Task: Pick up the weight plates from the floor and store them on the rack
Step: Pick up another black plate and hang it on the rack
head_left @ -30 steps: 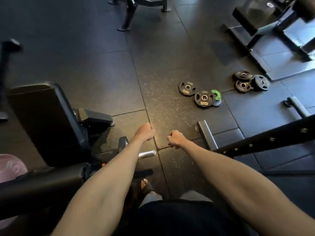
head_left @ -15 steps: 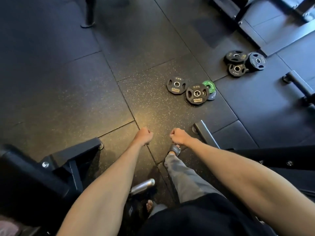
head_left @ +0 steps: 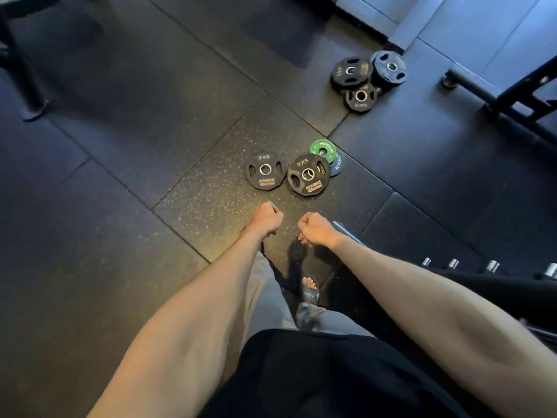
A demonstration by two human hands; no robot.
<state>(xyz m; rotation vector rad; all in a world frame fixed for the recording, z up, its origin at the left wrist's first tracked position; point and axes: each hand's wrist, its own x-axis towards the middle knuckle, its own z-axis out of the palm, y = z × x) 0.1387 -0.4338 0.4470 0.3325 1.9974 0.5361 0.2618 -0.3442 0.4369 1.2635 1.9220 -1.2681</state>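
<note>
Two black 5 kg weight plates lie flat on the rubber floor ahead of me: one (head_left: 265,170) on the left, another (head_left: 308,174) to its right. A small green plate (head_left: 323,150) and a grey plate (head_left: 336,165) are tucked against the right one. Farther off at the upper right sits a cluster of three black plates (head_left: 350,72), (head_left: 389,67), (head_left: 360,97). My left hand (head_left: 266,219) and my right hand (head_left: 315,229) are both fists holding nothing, side by side just short of the 5 kg plates.
A black rack frame (head_left: 509,95) crosses the upper right, and a row of chrome pegs (head_left: 491,266) shows at the right edge. A metal foot (head_left: 346,232) lies behind my right wrist. A dark stand leg (head_left: 28,95) is at the upper left. My sandalled foot (head_left: 310,289) is below my hands.
I have walked forward: the plates have come closer and lower in view. The bench at the left has dropped out of sight. Both fists stay closed and empty.
</note>
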